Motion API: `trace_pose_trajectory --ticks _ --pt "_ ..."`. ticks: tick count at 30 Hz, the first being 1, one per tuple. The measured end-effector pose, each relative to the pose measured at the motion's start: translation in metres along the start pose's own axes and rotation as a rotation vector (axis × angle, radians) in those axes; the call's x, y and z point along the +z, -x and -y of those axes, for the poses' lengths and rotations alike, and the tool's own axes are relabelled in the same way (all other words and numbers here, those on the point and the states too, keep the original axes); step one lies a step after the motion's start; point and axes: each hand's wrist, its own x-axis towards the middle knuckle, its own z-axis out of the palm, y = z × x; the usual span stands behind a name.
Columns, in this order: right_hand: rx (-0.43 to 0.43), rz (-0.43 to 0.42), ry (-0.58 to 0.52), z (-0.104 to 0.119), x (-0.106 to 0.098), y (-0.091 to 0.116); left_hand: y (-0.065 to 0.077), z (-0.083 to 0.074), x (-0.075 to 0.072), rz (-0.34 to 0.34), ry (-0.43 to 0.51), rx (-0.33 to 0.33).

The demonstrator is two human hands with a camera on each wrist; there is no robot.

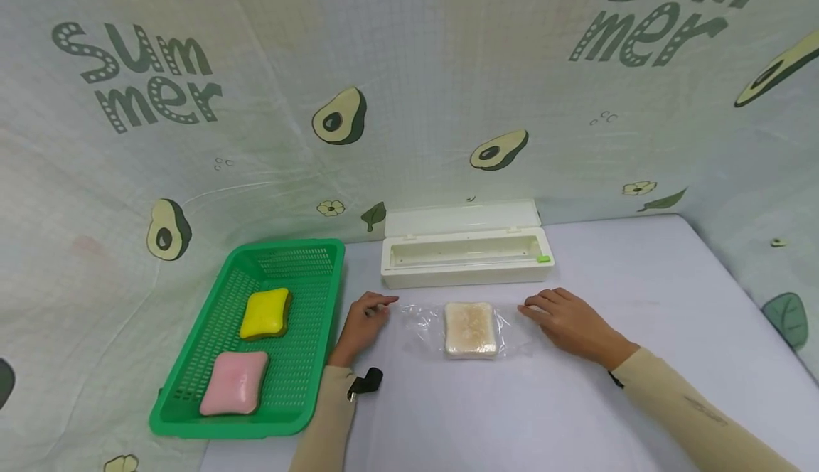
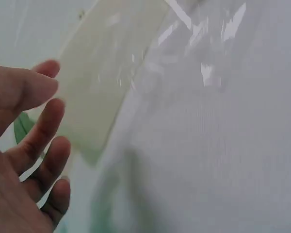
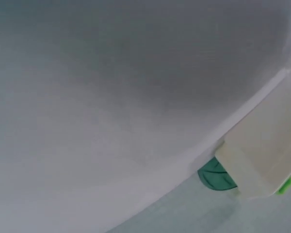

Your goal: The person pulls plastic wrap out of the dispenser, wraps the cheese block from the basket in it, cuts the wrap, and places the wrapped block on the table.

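A white, toast-shaped block [image 1: 470, 329] lies on the table, on or under a strip of clear plastic film [image 1: 419, 321] that spreads out to both sides of it. My left hand [image 1: 366, 324] is by the film's left end, fingers loosely bent. In the left wrist view, the thumb and fingers of that hand [image 2: 31, 121] show nothing held between them, with the shiny film [image 2: 203, 39] beyond. At the film's right end is my right hand [image 1: 571, 324], palm down, fingertips right at its edge. The right wrist view does not show the hand.
Behind the block stands a long white dispenser box [image 1: 467, 275], lid [image 1: 463, 218] raised, with a green slider [image 1: 544, 259] at its right end. To the left, a green basket [image 1: 299, 426] holds a yellow block [image 1: 265, 313] and a pink block [image 1: 234, 382]. A printed cloth hangs behind.
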Motion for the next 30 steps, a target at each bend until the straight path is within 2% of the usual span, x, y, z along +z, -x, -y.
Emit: trace_pose_trajectory --ticks 2,5,8,11,13,15,20,27,30 --pt "0.027 -0.073 -0.022 0.002 -0.001 -0.005 0.001 -0.014 0.006 -0.007 -0.019 0.029" --pt "0.083 -0.107 -0.088 0.011 0.0 -0.019 0.002 -0.038 0.023 0.06 -0.134 0.12" --pt "0.121 -0.035 -0.154 0.027 0.006 -0.033 0.005 -0.058 0.043 0.195 -0.348 0.228" --pt "0.142 0.067 -0.177 0.044 0.015 -0.042 0.01 -0.068 0.064 0.302 -0.606 0.303" --pt "0.159 0.112 -0.17 0.053 0.02 -0.044 0.014 -0.068 0.074 0.333 -0.733 0.322" --pt "0.177 0.127 -0.156 0.059 0.023 -0.045 0.017 -0.066 0.08 0.334 -0.809 0.325" --pt "0.206 0.116 -0.145 0.066 0.021 -0.044 0.016 -0.063 0.083 0.334 -0.827 0.358" --pt "0.272 0.164 -0.206 0.079 0.004 -0.043 0.01 -0.07 0.082 0.421 -0.822 0.454" --pt "0.278 0.145 -0.245 0.082 -0.002 -0.04 0.01 -0.071 0.083 0.426 -0.82 0.472"
